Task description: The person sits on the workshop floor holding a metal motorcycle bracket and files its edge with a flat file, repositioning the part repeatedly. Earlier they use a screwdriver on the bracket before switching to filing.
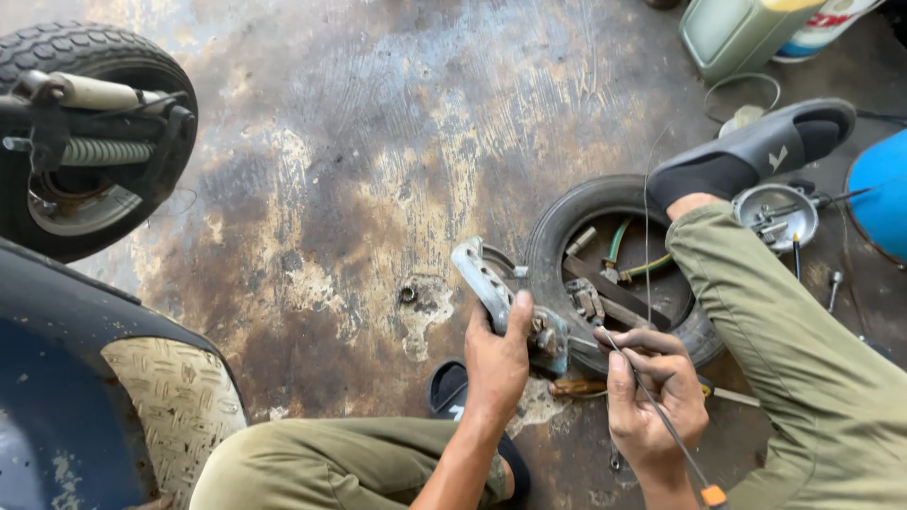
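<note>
You're down on the stained concrete floor [359, 170], L hand [498, 364] clamped round the metal bracket [487, 283], thumb up its side, prob. to steady it. The bracket rests against the near-left rim of the old tyre [557, 227], which serves as a tool tray w/ bits inside. R hand [652, 397] has fingers closed on a thin screwdriver [661, 416], tip at the bracket's lower end. Scooter wheel [90, 132] sits at the floor's far-left corner, well apart.
</note>
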